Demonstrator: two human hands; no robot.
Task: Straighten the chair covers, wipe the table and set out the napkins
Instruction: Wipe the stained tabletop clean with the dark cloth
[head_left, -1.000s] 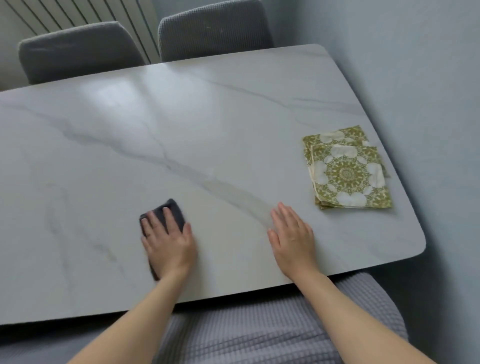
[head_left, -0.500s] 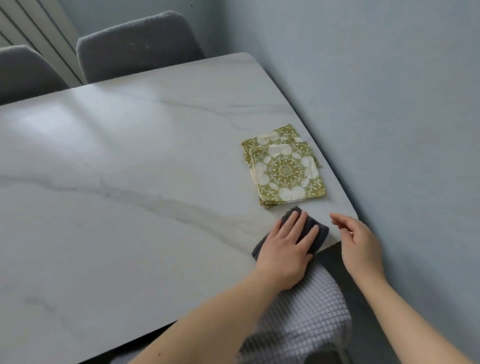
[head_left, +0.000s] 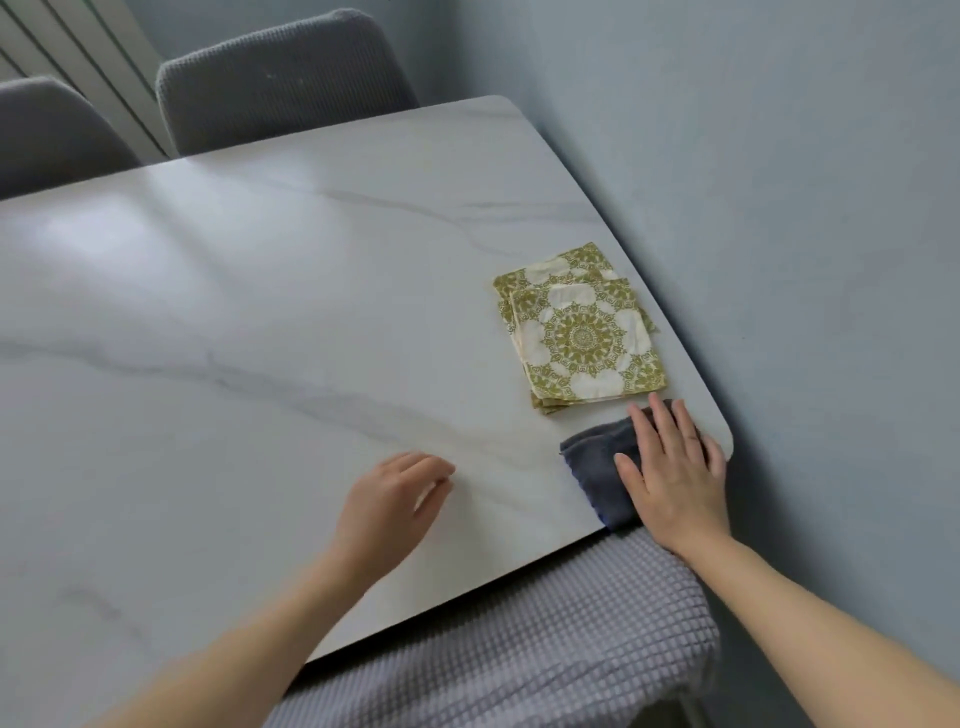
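Observation:
A dark grey cloth (head_left: 597, 457) lies at the near right corner of the white marble table (head_left: 260, 312). My right hand (head_left: 670, 467) presses flat on it with straight fingers. A stack of green and cream patterned napkins (head_left: 582, 332) sits just beyond the cloth, close to the table's right edge. My left hand (head_left: 389, 499) hovers over the table to the left of the cloth, fingers loosely curled, holding nothing. A chair with a grey waffle cover (head_left: 545, 644) stands below the table's near edge.
Two grey covered chairs (head_left: 280, 78) stand at the far side, the second chair (head_left: 47, 130) at far left. A blue-grey wall (head_left: 779, 208) runs close along the table's right side. A radiator (head_left: 93, 62) shows behind the far chairs.
The cloth has passed from my left hand to my right hand at the near right corner. My left hand has drawn back to the left over the table.

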